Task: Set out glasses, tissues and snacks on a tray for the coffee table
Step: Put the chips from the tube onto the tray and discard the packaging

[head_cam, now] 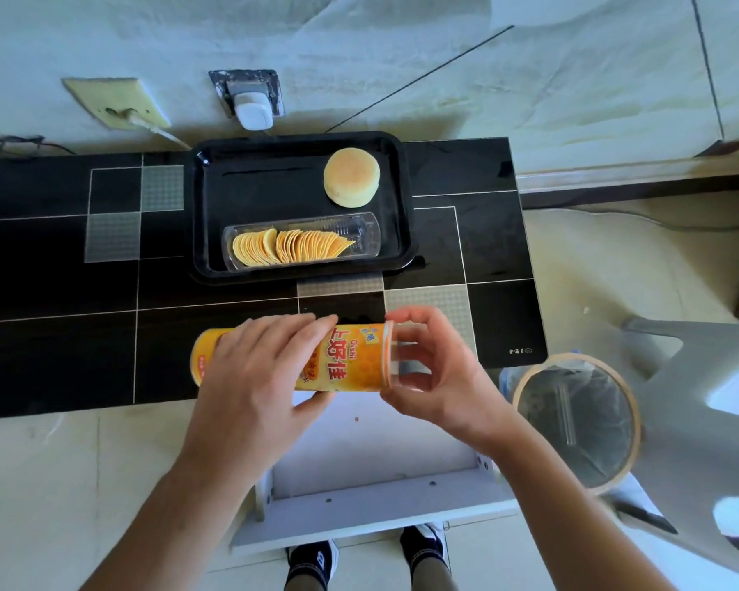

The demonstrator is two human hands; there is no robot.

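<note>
I hold an orange chip can (350, 360) sideways over the near edge of the black coffee table (60, 334). My left hand (252, 377) wraps around its middle. At the can's right end, my right hand (431, 368) pinches a clear plastic lid (406, 356). Farther back a black tray (214, 206) rests on the table. A clear plastic insert (359, 236) full of stacked chips lies along the tray's front. A round pale bun (351, 177) sits at the tray's back right.
A bin with an orange rim (632, 403) stands on the floor to the right, beside a grey stool (700, 420). A white shelf unit (376, 484) sits below my hands. Wall sockets and a plugged charger (252, 110) are behind the table.
</note>
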